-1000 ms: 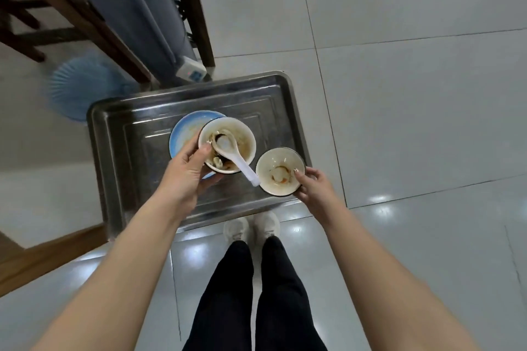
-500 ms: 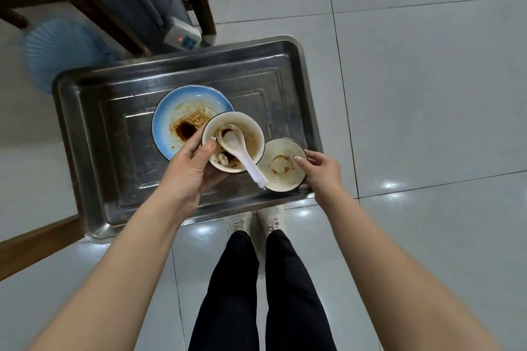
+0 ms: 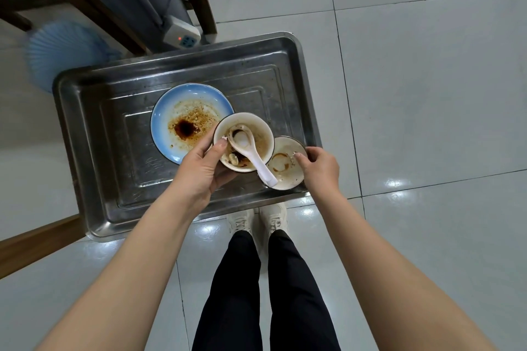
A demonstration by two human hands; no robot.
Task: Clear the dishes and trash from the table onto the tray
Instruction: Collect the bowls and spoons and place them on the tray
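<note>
Steel tray [image 3: 97,145] sits on the tiled floor. Blue plate [image 3: 182,111], sauce-stained, lies at tray centre. Left hand [image 3: 199,171] grips the larger bowl [image 3: 261,131] over the tray's near-right part, thumb on the rim, fingers curled under; the bowl overlaps the plate's edge. White spoon [image 3: 252,152] lies inside, handle sticking out over the small bowl [image 3: 285,172]. Right hand [image 3: 320,168] pinches that bowl's rim at the tray's near-right corner. Cannot tell whether either bowl touches the tray. Power strip [image 3: 182,37] sits just beyond the tray's far edge.
</note>
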